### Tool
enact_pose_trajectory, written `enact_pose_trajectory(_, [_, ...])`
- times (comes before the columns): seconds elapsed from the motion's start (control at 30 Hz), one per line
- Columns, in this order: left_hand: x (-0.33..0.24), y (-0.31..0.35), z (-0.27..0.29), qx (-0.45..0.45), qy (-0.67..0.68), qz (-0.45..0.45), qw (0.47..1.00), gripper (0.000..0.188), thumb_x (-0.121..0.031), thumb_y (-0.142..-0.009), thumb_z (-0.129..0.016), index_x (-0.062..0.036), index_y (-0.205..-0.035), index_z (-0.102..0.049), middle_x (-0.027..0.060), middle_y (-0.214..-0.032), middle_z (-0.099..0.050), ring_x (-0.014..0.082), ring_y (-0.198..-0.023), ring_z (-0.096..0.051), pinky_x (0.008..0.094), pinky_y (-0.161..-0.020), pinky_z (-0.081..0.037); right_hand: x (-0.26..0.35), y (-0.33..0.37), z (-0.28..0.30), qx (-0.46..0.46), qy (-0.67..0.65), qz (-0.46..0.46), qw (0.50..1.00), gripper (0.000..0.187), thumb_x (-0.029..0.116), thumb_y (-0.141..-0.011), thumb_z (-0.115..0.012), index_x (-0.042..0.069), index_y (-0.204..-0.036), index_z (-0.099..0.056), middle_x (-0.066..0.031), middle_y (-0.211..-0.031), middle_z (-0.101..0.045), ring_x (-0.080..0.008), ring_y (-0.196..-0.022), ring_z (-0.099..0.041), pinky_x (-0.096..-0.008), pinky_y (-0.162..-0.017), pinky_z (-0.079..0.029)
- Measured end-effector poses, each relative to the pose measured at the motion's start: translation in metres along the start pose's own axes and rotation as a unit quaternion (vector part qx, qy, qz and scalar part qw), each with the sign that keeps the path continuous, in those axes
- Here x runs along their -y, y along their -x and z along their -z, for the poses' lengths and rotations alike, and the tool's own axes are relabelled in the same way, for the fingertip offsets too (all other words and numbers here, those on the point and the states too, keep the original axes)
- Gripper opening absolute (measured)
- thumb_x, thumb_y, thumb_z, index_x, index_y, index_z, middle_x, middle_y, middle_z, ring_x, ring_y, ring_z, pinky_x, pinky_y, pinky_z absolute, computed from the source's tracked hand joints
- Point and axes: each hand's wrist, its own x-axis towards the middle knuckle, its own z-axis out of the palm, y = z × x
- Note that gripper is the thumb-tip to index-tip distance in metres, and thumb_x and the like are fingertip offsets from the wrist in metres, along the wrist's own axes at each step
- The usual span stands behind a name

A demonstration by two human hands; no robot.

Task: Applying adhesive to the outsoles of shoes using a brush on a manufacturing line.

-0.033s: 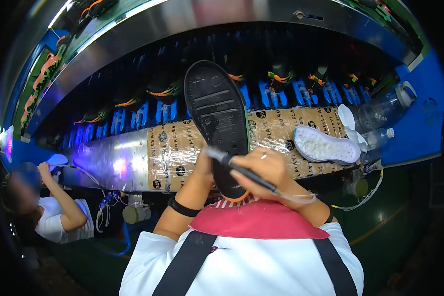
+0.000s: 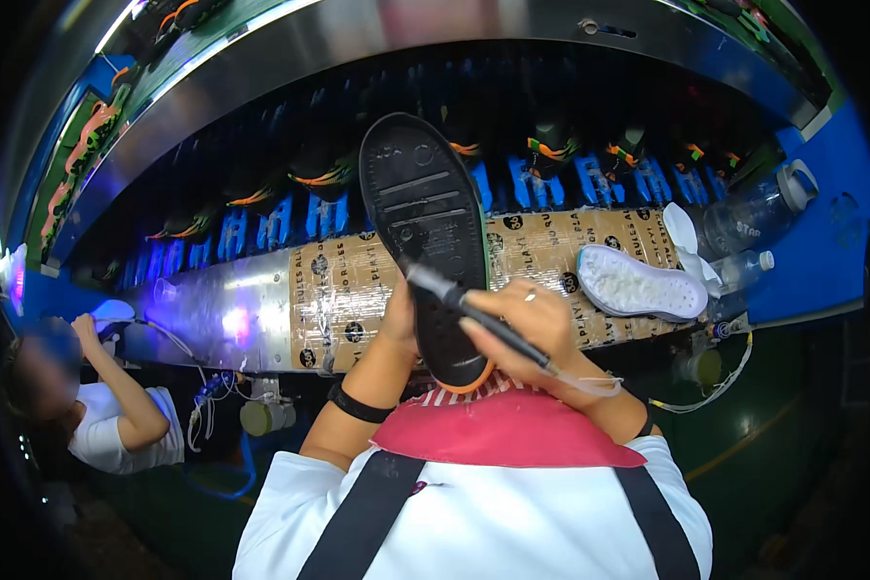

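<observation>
A black shoe point(image 2: 425, 232) with an orange rim at its heel is held upright in front of me, its sole facing the camera. My left hand point(image 2: 396, 314) grips it from the left side and behind, a black band on that wrist. My right hand point(image 2: 536, 324) holds a thin black pen-like tool point(image 2: 488, 324), and the tool's light tip touches the sole near its middle. A thin clear line trails from the tool's rear end past my right wrist.
A bench covered in brown printed tape point(image 2: 551, 242) runs across in front of me, with a white sole point(image 2: 638, 285) lying on it. Clear plastic bottles point(image 2: 754, 217) stand at the right. Behind, dark shoes sit on blue holders point(image 2: 280, 217) under a metal hood. Another person point(image 2: 97, 416) works at the left.
</observation>
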Motion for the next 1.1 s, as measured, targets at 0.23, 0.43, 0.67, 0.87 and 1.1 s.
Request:
enact_pose_trajectory(0.23, [-0.009, -0.005, 0.006, -0.109, -0.054, 0.007, 0.992, 0.078, -0.065, -0.086, -0.039, -0.0008, -0.130, -0.042, 0.0251, -0.116, -0.055, 0.0383, -0.101, -0.059, 0.0483, -0.086, -0.052, 0.000, 0.006, -0.005, 0.081, -0.061, 0.025, 0.995, 0.025, 0.004, -0.068, -0.073, 0.000, -0.091, -0.064, -0.0105, -0.071, -0.062, -0.0259, -0.062, -0.060, -0.0326, -0.055, -0.050])
enact_pose_trajectory(0.43, [-0.011, -0.006, -0.005, -0.094, -0.044, -0.057, 0.993, 0.081, -0.067, -0.085, -0.037, 0.0005, -0.129, -0.043, 0.0239, -0.115, -0.055, 0.0393, -0.100, -0.059, 0.0496, -0.083, -0.053, -0.003, 0.010, -0.008, 0.012, -0.002, -0.039, 0.999, 0.022, 0.004, -0.069, -0.072, -0.001, -0.089, -0.064, -0.0126, -0.071, -0.062, -0.0281, -0.061, -0.061, -0.0336, -0.057, -0.050])
enact_pose_trajectory(0.67, [-0.028, -0.004, -0.008, -0.049, -0.075, -0.091, 0.992, 0.083, -0.069, -0.086, -0.033, 0.0007, -0.130, -0.044, 0.0211, -0.119, -0.055, 0.0351, -0.104, -0.057, 0.0485, -0.083, -0.053, 0.003, 0.008, 0.002, 0.127, -0.198, -0.140, 0.962, 0.018, 0.009, -0.074, -0.072, 0.004, -0.091, -0.069, -0.0104, -0.076, -0.066, -0.0229, -0.066, -0.063, -0.0317, -0.062, -0.048])
enact_pose_trajectory(0.87, [-0.046, -0.003, 0.004, -0.047, -0.134, -0.095, 0.985, 0.084, -0.069, -0.085, -0.036, 0.0016, -0.131, -0.041, 0.0232, -0.122, -0.052, 0.0371, -0.105, -0.057, 0.0471, -0.083, -0.053, -0.004, 0.015, -0.002, 0.163, -0.207, -0.245, 0.933, 0.024, 0.009, -0.074, -0.072, 0.001, -0.096, -0.068, -0.0113, -0.078, -0.067, -0.0178, -0.067, -0.064, -0.0270, -0.061, -0.049])
enact_pose_trajectory(1.1, [-0.058, 0.003, 0.018, -0.111, -0.178, -0.108, 0.972, 0.091, -0.071, -0.080, -0.044, 0.0025, -0.133, -0.038, 0.0267, -0.121, -0.051, 0.0394, -0.108, -0.055, 0.0473, -0.084, -0.053, -0.006, 0.017, -0.006, 0.129, -0.251, -0.296, 0.912, 0.022, 0.009, -0.074, -0.072, 0.003, -0.095, -0.071, -0.0106, -0.076, -0.067, -0.0151, -0.064, -0.062, -0.0264, -0.059, -0.047])
